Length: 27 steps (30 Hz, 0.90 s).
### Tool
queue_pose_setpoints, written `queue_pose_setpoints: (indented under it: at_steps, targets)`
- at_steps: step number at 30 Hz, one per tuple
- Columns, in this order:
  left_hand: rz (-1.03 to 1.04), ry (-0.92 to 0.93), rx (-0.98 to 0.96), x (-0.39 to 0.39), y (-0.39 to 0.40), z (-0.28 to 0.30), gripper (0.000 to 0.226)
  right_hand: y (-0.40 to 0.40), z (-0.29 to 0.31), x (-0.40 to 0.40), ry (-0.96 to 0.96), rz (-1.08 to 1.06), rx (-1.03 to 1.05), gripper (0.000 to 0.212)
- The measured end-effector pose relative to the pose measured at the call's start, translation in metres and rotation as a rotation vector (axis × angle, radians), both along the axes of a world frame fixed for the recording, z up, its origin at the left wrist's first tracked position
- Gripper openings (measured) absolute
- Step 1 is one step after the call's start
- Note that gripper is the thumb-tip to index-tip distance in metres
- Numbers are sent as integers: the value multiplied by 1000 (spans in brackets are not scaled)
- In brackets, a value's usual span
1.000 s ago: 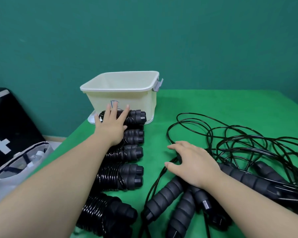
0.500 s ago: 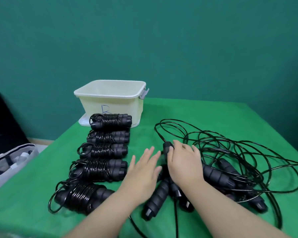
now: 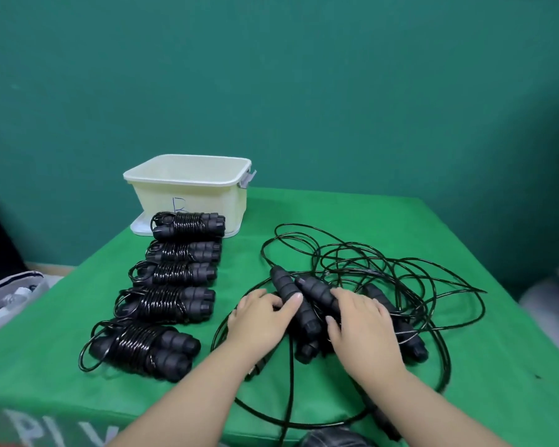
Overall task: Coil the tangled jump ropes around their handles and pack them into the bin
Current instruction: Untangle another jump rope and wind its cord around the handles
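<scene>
On the green table [image 3: 384,227] both hands work at the pile of loose black handles [image 3: 307,304] and tangled rope [image 3: 384,269] on the right side. The left hand [image 3: 262,317] lies over the left edge of the pile, its thumb pressed onto one handle [image 3: 283,283] that points away toward the far edge; the other fingers curve down beside that handle, but whether they close round it cannot be told. The right hand [image 3: 362,324] rests palm down across a second handle [image 3: 317,290] and the ones beside it, its fingers bent loosely over them; a firm grasp cannot be told either. The rope spreads in wide loops to the right of and behind the hands, and one strand curls round the near side of the table toward the front edge. To the left, five coiled bundles [image 3: 167,300] lie in a row, each a pair of handles wrapped in black rope, running from near the front toward the bin [image 3: 194,188]. The cream bin stands at the far left of the table, resting on its lid [image 3: 139,225], and the farthest bundle [image 3: 189,225] lies just in front of it. Its inside is mostly hidden from this angle. A white bag [image 3: 10,291] lies on the floor at the left.
</scene>
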State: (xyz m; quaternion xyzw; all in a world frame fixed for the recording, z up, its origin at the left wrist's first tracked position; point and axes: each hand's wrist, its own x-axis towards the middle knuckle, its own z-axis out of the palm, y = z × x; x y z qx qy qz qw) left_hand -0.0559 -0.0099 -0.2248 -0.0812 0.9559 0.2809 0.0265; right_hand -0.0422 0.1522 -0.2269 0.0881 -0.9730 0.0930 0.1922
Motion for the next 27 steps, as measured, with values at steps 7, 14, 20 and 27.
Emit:
queue_pose_setpoints:
  at_steps: [7, 14, 20, 27]
  targets:
    - [146, 20, 154, 7, 23, 21, 54, 1, 20, 13, -74, 13, 36, 49]
    - [153, 41, 433, 30, 13, 27, 38, 2, 24, -2, -271, -121, 46, 37]
    - [-11, 11, 477, 40, 13, 22, 44, -5, 39, 4, -203, -113, -35, 29]
    - [210, -125, 728, 35, 18, 28, 66, -25, 44, 39, -293, 270, -169, 31]
